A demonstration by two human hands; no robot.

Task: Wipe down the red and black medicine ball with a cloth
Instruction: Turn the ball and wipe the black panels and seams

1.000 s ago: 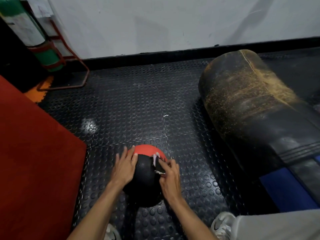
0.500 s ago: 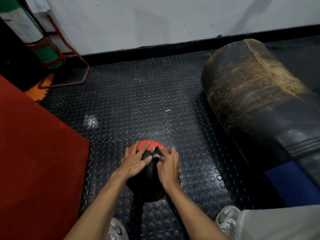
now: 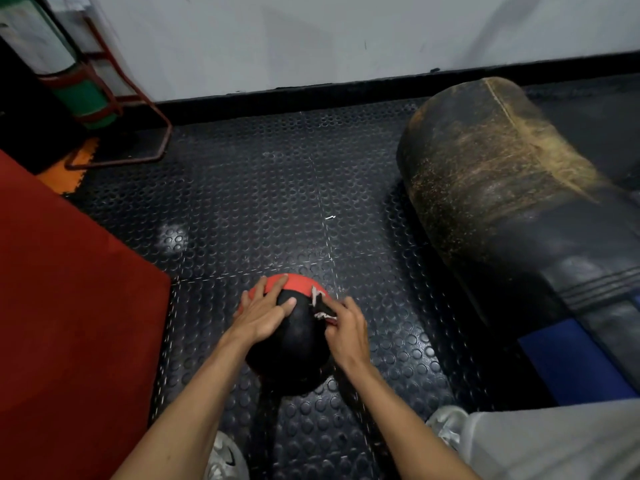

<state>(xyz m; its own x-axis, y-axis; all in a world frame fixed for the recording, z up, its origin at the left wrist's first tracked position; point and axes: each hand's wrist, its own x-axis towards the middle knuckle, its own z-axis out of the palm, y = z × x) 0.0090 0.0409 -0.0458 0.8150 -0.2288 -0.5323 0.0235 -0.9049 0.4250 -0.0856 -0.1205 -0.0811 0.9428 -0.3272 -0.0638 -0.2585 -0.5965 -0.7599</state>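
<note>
The medicine ball (image 3: pixel 294 348) rests on the studded black floor mat, its far part red and its near part black. My left hand (image 3: pixel 265 311) lies flat on the ball's upper left side with fingers spread, reaching onto the red band. My right hand (image 3: pixel 346 327) presses a small dark cloth (image 3: pixel 320 308) with frayed pale edges against the ball's upper right side. Most of the cloth is hidden under my fingers.
A worn black punching bag (image 3: pixel 502 202) lies on the floor to the right, with a blue section (image 3: pixel 568 362) near me. A red mat (image 3: pixel 69 306) borders the left. A green cylinder (image 3: pixel 79 95) in a red metal stand (image 3: pixel 145 109) sits at the back left by the wall. My shoes (image 3: pixel 225 459) are below the ball.
My left hand has slid up and across the ball's top onto the red band. My right hand with the cloth has shifted slightly on the ball's right side.
</note>
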